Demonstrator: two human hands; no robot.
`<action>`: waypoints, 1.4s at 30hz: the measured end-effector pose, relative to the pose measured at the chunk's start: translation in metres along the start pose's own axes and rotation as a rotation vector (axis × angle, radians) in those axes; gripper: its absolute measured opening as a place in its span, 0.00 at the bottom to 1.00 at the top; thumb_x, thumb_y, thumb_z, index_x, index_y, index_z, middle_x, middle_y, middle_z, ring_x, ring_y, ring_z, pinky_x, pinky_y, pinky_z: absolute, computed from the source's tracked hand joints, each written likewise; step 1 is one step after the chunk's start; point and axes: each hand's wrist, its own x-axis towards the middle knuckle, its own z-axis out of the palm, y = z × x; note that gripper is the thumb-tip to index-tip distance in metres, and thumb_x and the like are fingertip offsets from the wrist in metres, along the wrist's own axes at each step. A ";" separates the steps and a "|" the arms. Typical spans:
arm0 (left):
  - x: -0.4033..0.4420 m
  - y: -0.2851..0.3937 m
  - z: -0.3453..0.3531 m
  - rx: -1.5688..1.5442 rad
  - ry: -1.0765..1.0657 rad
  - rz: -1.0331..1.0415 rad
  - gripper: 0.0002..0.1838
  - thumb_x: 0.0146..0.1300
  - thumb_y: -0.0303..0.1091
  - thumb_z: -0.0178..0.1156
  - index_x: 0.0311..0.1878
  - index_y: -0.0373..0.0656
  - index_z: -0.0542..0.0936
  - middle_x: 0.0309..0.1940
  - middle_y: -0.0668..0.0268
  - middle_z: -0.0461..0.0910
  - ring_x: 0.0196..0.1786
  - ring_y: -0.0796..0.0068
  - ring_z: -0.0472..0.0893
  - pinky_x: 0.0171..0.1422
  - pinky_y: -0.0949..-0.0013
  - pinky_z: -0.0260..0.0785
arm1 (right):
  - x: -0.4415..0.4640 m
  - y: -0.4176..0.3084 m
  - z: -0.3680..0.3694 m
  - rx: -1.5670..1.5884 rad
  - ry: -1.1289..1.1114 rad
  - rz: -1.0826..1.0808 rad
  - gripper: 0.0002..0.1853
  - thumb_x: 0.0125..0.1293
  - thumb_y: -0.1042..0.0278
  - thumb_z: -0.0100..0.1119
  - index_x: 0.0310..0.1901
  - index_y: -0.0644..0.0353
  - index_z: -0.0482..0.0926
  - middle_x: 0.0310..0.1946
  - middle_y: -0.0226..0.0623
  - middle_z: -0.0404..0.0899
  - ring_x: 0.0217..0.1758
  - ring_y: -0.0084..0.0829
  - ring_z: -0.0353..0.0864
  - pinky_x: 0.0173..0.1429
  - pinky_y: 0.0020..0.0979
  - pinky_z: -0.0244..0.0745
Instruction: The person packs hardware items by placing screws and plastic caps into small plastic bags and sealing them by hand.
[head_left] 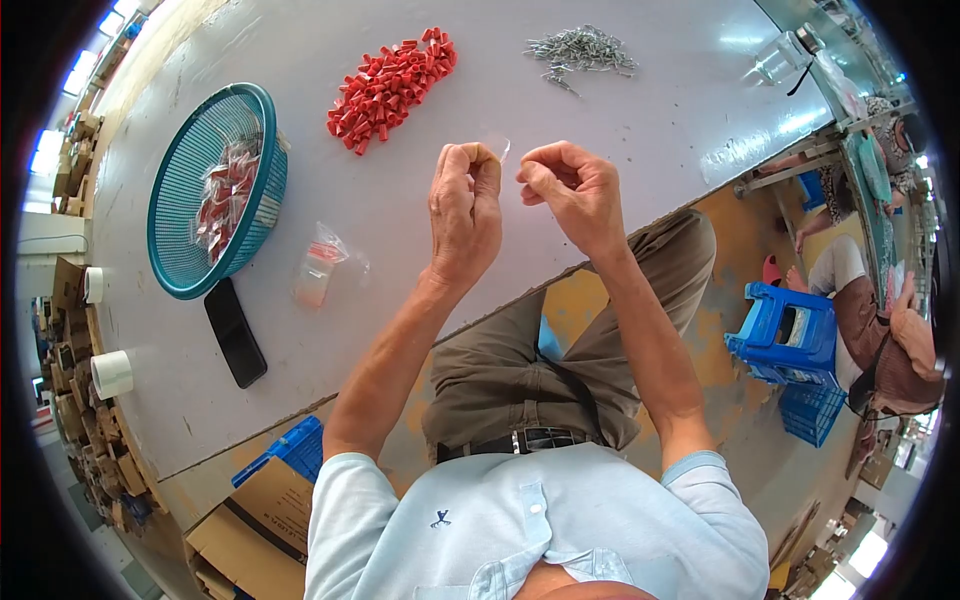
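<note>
My left hand is closed in a pinch above the table, and a sliver of transparent plastic bag sticks out at its fingertips. Just to its right, my right hand has thumb and fingertips pressed together; whatever they hold, if anything, is too small to make out. Beyond the hands lies a heap of red plastic caps. A smaller pile of silvery metal pieces, like screws or rivets, sits to the right of it. Left of my left forearm rests a small transparent bag with something reddish in it.
A teal basket holding filled bags stands at the left, beside a black phone. Tape rolls sit on the left edge, a glass jar far right. Another person sits right, near a blue stool.
</note>
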 end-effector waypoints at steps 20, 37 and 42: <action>-0.002 -0.004 0.004 0.156 -0.028 0.351 0.05 0.72 0.16 0.57 0.45 0.36 0.75 0.37 0.58 0.74 0.39 0.60 0.74 0.46 0.59 0.69 | 0.006 0.011 0.007 -0.119 -0.007 -0.087 0.06 0.61 0.73 0.66 0.36 0.67 0.85 0.23 0.29 0.84 0.27 0.14 0.81 0.32 0.22 0.77; 0.000 0.004 -0.006 -0.122 0.014 -0.025 0.03 0.73 0.27 0.62 0.47 0.41 0.81 0.40 0.70 0.77 0.42 0.77 0.74 0.51 0.69 0.69 | 0.002 0.000 -0.002 0.088 -0.039 0.142 0.03 0.68 0.76 0.61 0.37 0.65 0.84 0.27 0.31 0.84 0.28 0.18 0.81 0.36 0.23 0.79; 0.002 0.009 -0.013 -0.027 -0.062 0.068 0.07 0.69 0.29 0.69 0.46 0.39 0.82 0.41 0.71 0.77 0.41 0.82 0.73 0.47 0.71 0.70 | 0.003 0.000 0.000 0.104 -0.025 0.096 0.04 0.65 0.75 0.63 0.34 0.66 0.85 0.25 0.29 0.83 0.26 0.16 0.80 0.33 0.22 0.78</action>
